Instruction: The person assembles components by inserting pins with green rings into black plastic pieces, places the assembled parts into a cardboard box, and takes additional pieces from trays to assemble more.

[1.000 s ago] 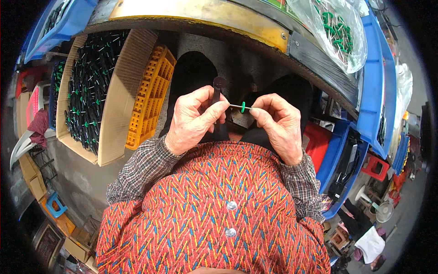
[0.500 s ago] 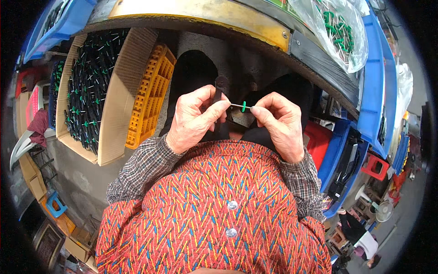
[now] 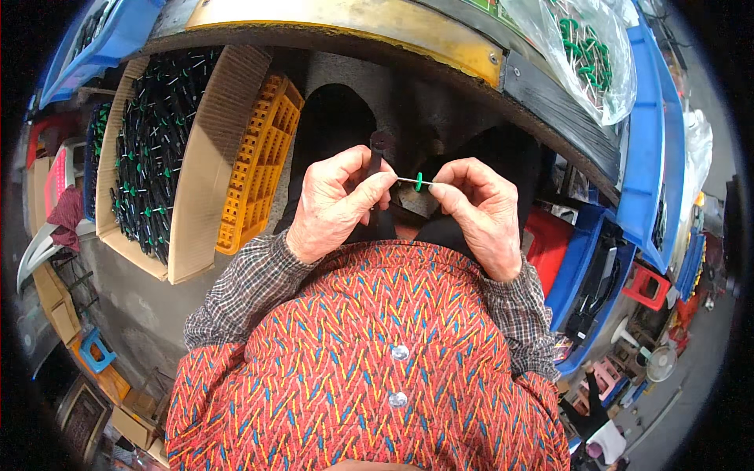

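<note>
Pinching unchanged: left hand [image 3: 334, 206] and right hand [image 3: 477, 213], each grip on the thin pin [image 3: 407, 181] (green collar [image 3: 419, 182]).

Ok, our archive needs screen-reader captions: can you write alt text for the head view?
Seen from above, a person's left hand and right hand pinch a thin metal pin carrying a small green ring between them. A cardboard box of black, green-tipped pieces sits on the left, beside a yellow crate.

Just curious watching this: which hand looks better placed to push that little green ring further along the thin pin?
Probably the right hand: its fingertips pinch beside the green ring, while the left hand grips the pin and a dark stick.
</note>
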Action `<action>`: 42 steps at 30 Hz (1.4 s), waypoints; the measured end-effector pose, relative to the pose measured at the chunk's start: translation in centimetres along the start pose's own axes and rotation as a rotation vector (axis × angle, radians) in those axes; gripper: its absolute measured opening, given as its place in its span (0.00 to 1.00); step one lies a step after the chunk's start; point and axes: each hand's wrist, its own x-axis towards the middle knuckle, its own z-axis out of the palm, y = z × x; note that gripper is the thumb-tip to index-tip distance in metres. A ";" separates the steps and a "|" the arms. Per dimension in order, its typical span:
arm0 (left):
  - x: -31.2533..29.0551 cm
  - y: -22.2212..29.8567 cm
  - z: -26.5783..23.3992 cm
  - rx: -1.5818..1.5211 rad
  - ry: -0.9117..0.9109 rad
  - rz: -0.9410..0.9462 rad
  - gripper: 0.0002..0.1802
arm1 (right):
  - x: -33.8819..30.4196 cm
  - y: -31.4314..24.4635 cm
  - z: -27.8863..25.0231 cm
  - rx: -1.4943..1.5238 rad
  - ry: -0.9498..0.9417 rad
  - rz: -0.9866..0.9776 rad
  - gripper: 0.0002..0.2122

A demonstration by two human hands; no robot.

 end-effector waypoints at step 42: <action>-1.4 0.3 -2.2 -0.101 -0.072 -0.007 0.14 | -0.2 0.5 1.3 -0.047 -0.140 0.003 0.09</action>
